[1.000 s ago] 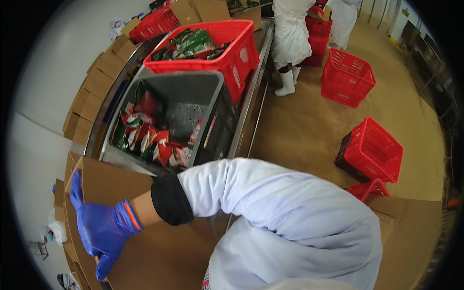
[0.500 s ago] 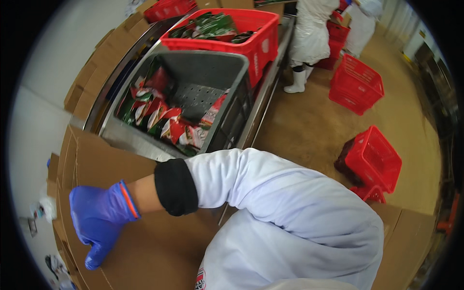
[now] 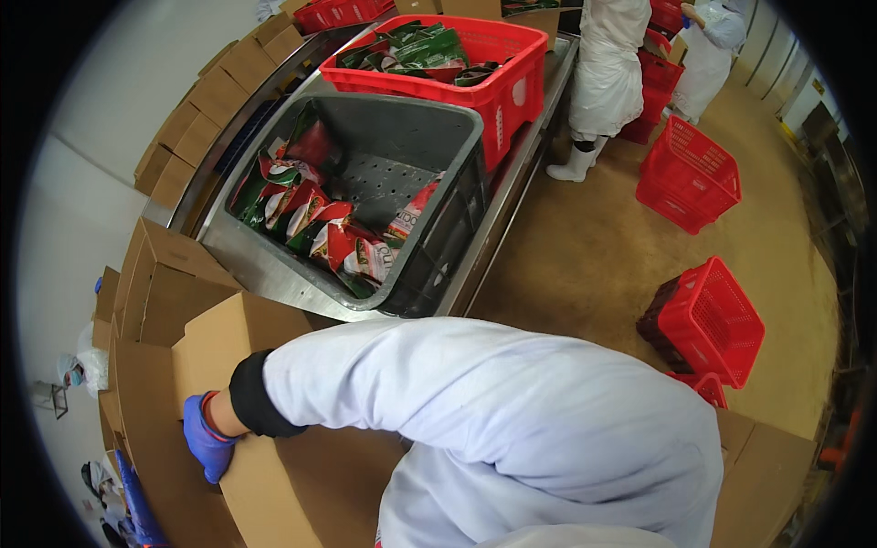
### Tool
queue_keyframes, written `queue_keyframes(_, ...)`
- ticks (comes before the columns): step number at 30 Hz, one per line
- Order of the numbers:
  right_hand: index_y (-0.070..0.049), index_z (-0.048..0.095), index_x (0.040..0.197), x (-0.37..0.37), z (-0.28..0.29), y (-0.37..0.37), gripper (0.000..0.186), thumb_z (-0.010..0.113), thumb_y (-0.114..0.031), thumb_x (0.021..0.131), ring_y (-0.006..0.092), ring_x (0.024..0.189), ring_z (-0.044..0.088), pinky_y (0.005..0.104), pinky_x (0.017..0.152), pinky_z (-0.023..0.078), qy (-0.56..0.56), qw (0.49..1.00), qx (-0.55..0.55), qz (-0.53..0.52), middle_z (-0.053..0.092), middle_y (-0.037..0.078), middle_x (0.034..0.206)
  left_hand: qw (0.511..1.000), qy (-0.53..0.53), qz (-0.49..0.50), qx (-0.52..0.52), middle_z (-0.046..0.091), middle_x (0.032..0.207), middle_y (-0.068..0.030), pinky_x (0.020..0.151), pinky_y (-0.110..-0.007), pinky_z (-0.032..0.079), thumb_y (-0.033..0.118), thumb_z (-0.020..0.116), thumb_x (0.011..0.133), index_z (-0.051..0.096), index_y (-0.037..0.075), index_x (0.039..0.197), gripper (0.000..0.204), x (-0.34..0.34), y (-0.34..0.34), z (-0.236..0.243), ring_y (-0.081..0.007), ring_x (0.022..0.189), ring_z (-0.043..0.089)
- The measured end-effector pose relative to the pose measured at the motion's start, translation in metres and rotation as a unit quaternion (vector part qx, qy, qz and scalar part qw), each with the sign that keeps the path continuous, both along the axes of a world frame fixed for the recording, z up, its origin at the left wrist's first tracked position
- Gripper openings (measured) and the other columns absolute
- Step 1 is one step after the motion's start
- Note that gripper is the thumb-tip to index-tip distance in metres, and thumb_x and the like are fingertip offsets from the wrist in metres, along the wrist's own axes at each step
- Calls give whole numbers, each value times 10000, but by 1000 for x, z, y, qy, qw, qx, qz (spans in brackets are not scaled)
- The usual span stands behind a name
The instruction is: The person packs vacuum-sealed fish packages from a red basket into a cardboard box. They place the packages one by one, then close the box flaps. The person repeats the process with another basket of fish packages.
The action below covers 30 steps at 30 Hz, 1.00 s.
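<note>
My right hand (image 3: pixel 208 438), in a blue glove, reaches from the right across an open cardboard carton (image 3: pixel 338 470), its fingers closed on a light-brown folded flap (image 3: pixel 260 493). My left hand (image 3: pixel 137 502), also blue-gloved, shows at the lower-left rim, stretched along the carton's outer side with its fingers extended. Beyond the carton, a grey perforated tub (image 3: pixel 438 247) on the steel counter (image 3: pixel 242 274) holds several red and green packets (image 3: pixel 352 247). Behind it a red crate (image 3: pixel 512 100) holds more such packets.
Cardboard boxes (image 3: pixel 247 64) line the left. Red crates (image 3: pixel 685 173) stand on the floor (image 3: pixel 566 274) to the right, others (image 3: pixel 703 320) lower down. Two co-workers in white (image 3: pixel 607 73) stand at the upper right, another person (image 3: pixel 78 370) at far left.
My right hand has moved rightward and curled onto a lighter cardboard flap, which has risen over the carton. My left hand has appeared at lower left. The view has shifted slightly.
</note>
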State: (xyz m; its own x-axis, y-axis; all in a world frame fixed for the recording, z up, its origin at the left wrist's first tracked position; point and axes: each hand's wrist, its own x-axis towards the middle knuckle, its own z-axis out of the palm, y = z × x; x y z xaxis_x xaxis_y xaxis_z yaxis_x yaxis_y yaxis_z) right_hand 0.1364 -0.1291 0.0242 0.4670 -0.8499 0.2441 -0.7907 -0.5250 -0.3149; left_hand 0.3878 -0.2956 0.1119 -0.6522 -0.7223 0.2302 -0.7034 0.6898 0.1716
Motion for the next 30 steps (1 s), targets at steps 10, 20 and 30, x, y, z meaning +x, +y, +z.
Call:
queue_keyframes(10, -126, 705, 655, 20, -31, 1, 114, 626, -204, 681, 301, 557, 612, 415, 474, 438, -176, 895, -404, -69, 640, 96, 614, 999, 10, -12, 50, 409, 1441, -128, 1117, -338, 257, 232, 370, 1004, 380, 38, 1426, 465, -23, 71, -29, -231, 1329, 371)
queue_keyframes(20, -45, 710, 898, -7, -17, 58, 217, 604, -165, 752, 300, 835, 660, 391, 723, 506, -7, 999, -30, -8, 680, 154, 901, 990, -5, -58, -129, 426, 1413, -137, 1146, -441, 181, 219, 509, 917, 411, 80, 1407, 518, -108, 126, -116, -287, 1357, 330)
queue_keyframes(30, 64, 604, 1090, -42, -14, 69, 372, 549, -189, 823, 318, 960, 637, 408, 866, 464, -19, 994, -35, -106, 648, 191, 1047, 963, -23, -180, -201, 418, 1387, -182, 1108, -463, 261, 417, 568, 874, 422, 130, 1396, 613, -150, 73, -127, -364, 1306, 370)
